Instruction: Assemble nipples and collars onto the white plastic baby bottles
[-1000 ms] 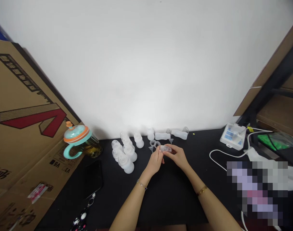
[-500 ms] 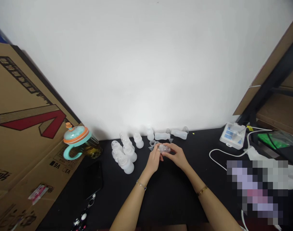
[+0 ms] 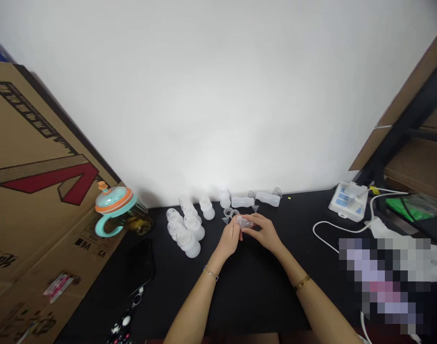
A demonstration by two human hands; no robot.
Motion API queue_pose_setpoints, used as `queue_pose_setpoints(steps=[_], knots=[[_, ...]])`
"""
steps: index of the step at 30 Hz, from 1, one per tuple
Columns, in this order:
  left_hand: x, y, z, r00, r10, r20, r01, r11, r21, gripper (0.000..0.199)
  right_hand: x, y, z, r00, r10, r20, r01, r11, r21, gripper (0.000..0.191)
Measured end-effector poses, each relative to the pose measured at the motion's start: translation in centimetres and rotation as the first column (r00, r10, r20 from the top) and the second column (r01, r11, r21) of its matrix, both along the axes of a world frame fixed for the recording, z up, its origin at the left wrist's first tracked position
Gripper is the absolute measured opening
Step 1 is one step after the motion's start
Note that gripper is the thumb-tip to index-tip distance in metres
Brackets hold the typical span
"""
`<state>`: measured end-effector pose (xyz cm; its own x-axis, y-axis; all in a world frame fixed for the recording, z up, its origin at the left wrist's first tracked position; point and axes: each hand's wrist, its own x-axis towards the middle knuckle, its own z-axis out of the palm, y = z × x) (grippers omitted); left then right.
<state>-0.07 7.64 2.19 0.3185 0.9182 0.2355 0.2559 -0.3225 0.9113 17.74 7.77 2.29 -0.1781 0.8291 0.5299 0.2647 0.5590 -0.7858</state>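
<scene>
you hold a small, clear plastic bottle cap just right of the frame's centre, below mid-height; it is tipped onto its side, whitish end toward the left.

Bottle cluster: translucent white. Right of cluster: held piece, clear, whitish end; case, white with blue rectangles; cable, white. Left of cluster: jug, mint lid and handle, orange trim; carton, brown, red-and-hatched print, black lettering. Under cluster: table, plain black. Behind cluster: wall, white.
</scene>
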Motion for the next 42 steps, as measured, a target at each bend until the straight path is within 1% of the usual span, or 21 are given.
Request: queue_pose_setpoints(steps=[4, 9, 13, 15, 18, 21, 22, 24, 27, 29, 33, 37, 42], knots=[[-0.1, 0.4, -0.5, 0.999, -0.022, 0.038, 0.022, 0.999, -0.023, 0.051, -0.1, -0.2, 0.1, 0.999, -0.019, 0.039, 0.017, 0.999, 0.046, 0.038], [-0.2, 0.8, -1.0, 0.992, -0.058, 0.111, 0.066, 0.995, -0.072, 0.051, 0.0, -0.3, 0.3, 0.998, -0.011, 0.063, 0.006, 0.998, 0.066, 0.038], [-0.1, 0.9, -1.0, 0.989, -0.070, 0.127, 0.082, 0.993, -0.085, 0.053, 0.0, -0.3, 0.4, 0.998, -0.004, 0.058, 0.000, 0.998, 0.063, 0.037], [0.0, 0.7, -0.8, 0.992, -0.057, 0.111, 0.065, 0.996, -0.064, 0.055, -0.1, -0.3, 0.4, 0.999, -0.006, 0.042, 0.003, 0.999, 0.052, 0.035], [0.1, 0.1, -0.3, 0.999, 0.029, 0.024, -0.030, 0.999, 0.039, 0.057, -0.3, -0.3, 0.2, 0.999, 0.010, -0.034, -0.011, 1.000, -0.020, 0.036], [0.0, -0.4, 0.4, 0.985, 0.149, -0.092, -0.130, 0.974, 0.185, 0.052, -0.7, -0.1, -0.3, 0.980, -0.006, -0.198, -0.035, 0.978, -0.204, 0.053], [0.0, -0.5, 0.5, 0.977, 0.179, -0.119, -0.150, 0.964, 0.220, 0.051, -0.8, 0.0, -0.5, 0.969, -0.024, -0.248, -0.047, 0.960, -0.277, 0.058], [0.1, -0.6, 0.7, 0.964, 0.216, -0.158, -0.170, 0.951, 0.259, 0.049, -1.0, 0.2, -0.7, 0.949, -0.052, -0.311, -0.085, 0.907, -0.412, 0.058], [0.3, -0.6, 0.5, 0.955, 0.206, -0.215, -0.141, 0.948, 0.285, 0.047, -1.2, 0.6, -0.9, 0.932, -0.073, -0.356, -0.142, 0.827, -0.544, 0.058], [0.4, -0.5, 0.2, 0.952, 0.181, -0.247, -0.108, 0.953, 0.285, 0.048, -1.2, 0.8, -0.8, 0.924, -0.078, -0.373, -0.163, 0.803, -0.574, 0.058], [0.4, -0.3, -0.2, 0.956, 0.165, -0.243, -0.100, 0.961, 0.258, 0.048, -1.0, 0.8, -0.5, 0.919, -0.084, -0.385, -0.163, 0.808, -0.566, 0.057], [0.2, -0.4, 0.1, 0.963, 0.155, -0.219, -0.102, 0.966, 0.237, 0.046, -0.9, 0.6, -0.2, 0.924, -0.095, -0.370, -0.132, 0.829, -0.543, 0.056], [0.2, -0.7, 0.7, 0.956, 0.150, -0.251, -0.092, 0.969, 0.229, 0.043, -0.9, 0.6, 0.0, 0.940, -0.109, -0.324, -0.088, 0.840, -0.536, 0.053]])
